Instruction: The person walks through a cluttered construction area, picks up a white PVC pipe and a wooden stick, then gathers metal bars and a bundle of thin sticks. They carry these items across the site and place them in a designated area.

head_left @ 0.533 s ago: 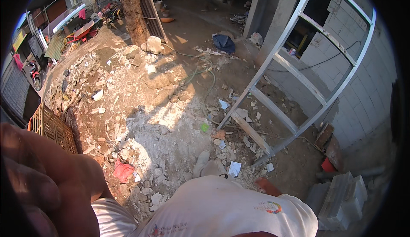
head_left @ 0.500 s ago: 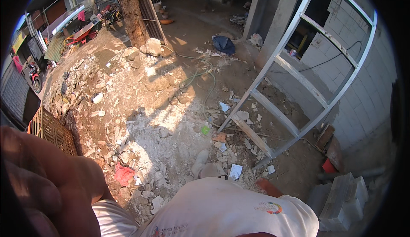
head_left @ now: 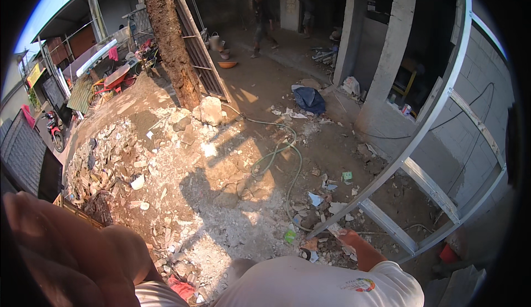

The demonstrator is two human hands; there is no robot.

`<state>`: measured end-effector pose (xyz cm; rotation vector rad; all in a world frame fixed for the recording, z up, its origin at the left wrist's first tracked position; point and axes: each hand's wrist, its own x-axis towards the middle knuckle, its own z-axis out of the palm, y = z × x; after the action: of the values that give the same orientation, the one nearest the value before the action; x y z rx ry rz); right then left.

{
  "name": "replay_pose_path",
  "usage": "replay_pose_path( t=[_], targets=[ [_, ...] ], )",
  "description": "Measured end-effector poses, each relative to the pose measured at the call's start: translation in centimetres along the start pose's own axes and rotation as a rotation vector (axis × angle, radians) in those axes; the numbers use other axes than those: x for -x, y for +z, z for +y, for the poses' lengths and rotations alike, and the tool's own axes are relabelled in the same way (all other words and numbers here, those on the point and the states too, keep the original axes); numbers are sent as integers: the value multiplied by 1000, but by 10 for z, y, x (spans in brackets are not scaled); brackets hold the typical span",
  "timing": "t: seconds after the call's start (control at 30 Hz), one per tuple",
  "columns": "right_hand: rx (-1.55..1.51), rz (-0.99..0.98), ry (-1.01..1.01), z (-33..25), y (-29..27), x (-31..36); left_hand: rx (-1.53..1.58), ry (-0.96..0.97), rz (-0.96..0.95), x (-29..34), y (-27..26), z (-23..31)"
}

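My right hand (head_left: 349,237) reaches out past my white shirt (head_left: 310,279) and closes on the lowest rung of a pale metal ladder-like frame (head_left: 431,190). That frame leans across the right side, its long rails and cross rungs slanting up toward a block wall. At the lower left, my left arm and hand (head_left: 55,246) loom very large, dark and blurred. Its fingers do not show clearly, and whatever they hold is hidden. Below the frame's near end, broken tile and rubble (head_left: 332,207) cover the ground.
A green hose (head_left: 298,166) snakes over the dirt. Rough trunk (head_left: 174,58), propped panel (head_left: 202,52) and large stone (head_left: 211,111) stand ahead. Dark blue sheeting (head_left: 310,100) lies near concrete pillars. Two people (head_left: 261,22) are in the shaded back. A red wheelbarrow (head_left: 117,77) and motorcycle (head_left: 53,130) are at left.
My view has tilted upward, so the ground and building sit lower in the picture. My right hand now shows at the frame's lowest rung. One person in the back shows more fully.
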<state>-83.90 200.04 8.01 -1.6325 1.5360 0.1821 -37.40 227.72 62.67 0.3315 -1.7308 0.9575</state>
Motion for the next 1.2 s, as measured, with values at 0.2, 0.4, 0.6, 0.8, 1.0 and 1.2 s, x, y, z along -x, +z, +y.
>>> replay_pose_path(
  t=[0.2, 0.4, 0.6, 0.8, 1.0, 1.2],
  targets=[
    [-20, 179, -184, -81, -51, -114, -43, 75, 91, 31, 7, -132],
    [171, -74, -74, -161, -58, -219, -91, 249, 170, 60, -17, -229],
    [20, 41, -103, -269, -119, -294, -69, 265, 193, 97, 8, -343],
    [-176, 78, -69, -271, -119, -377, 5, 147, 145, 169, 71, -439],
    [-413, 29, 199, -200, -87, -426, 88, 90, 38, 226, 168, -518],
    [-540, -52, 236, -158, -97, -517, 122, 76, -7, 269, 283, -605]
  ],
)
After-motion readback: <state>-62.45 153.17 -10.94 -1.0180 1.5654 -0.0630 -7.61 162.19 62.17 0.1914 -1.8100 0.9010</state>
